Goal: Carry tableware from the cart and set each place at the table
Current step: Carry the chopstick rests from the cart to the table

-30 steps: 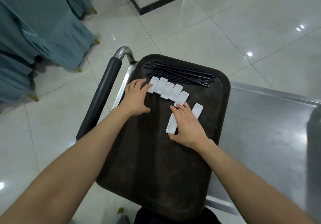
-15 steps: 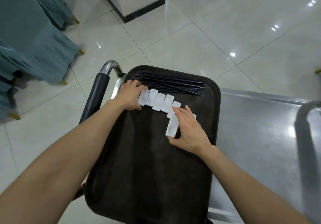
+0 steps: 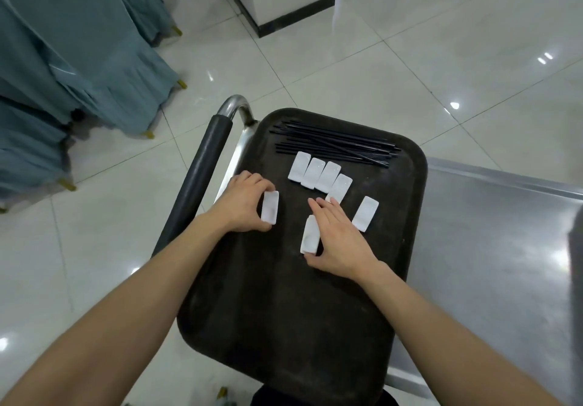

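- Holding one small white rectangular ceramic chopstick rest (image 3: 270,207) between thumb and fingers, your left hand (image 3: 241,205) sits at the left edge of the dark brown plastic serving tray (image 3: 284,311).
- Your right hand (image 3: 339,241) pinches a second white rest (image 3: 309,234) along its length, thumb at the near end (your fingertips reach the row beyond).
- Four more white rests (image 3: 319,174) lie side by side in a slanted row; a lone white rest (image 3: 365,214) lies just right of your right hand.
- A bundle of thin black chopsticks (image 3: 334,145) lies across the tray's far end.
- No brand, label or writing is readable anywhere.
- The tray rests on a stainless steel cart (image 3: 489,248) with a black padded handle (image 3: 202,175); teal fabric chair covers (image 3: 63,58) stand at the left on the glossy tiled floor (image 3: 347,68).
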